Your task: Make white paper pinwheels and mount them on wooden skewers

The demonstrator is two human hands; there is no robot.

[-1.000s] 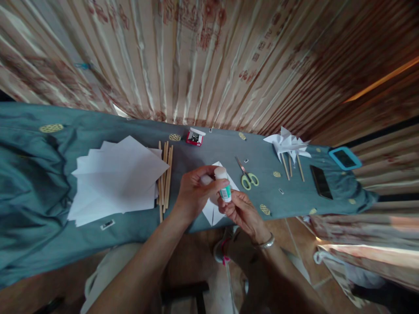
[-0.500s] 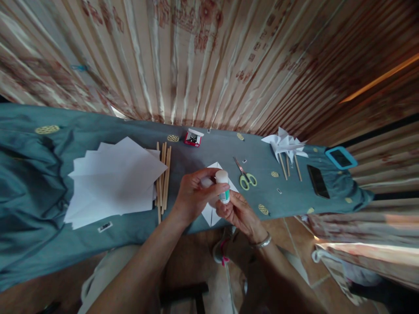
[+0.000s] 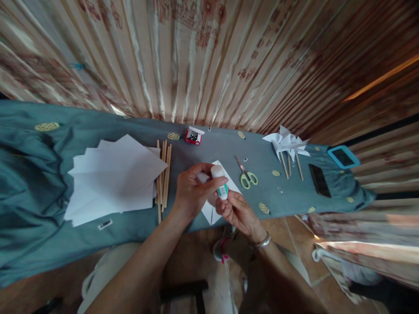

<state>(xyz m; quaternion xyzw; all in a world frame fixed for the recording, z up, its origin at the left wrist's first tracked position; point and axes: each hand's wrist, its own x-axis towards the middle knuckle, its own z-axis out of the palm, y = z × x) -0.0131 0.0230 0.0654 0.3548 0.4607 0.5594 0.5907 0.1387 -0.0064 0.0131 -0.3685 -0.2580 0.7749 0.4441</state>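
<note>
Both of my hands meet on a small white glue stick with a green label, tilted above the table. My left hand grips its upper part between thumb and fingers. A white rounded piece shows inside that hand, but I cannot make out what it is. The fingers of my right hand are closed around the lower end. Underneath lies a creased white sheet of paper, partly hidden by the hands. Green-handled scissors lie open to its right.
A stack of white paper and several wooden sticks lie left on the green-blue cloth. Behind stands an open red box of small metal pieces. Paper pinwheels on sticks, a black phone and a blue-framed device lie right.
The glue stick has tilted further, its top leaning left and its label turned more into view. Both hands have shifted slightly with it and still hold it.
</note>
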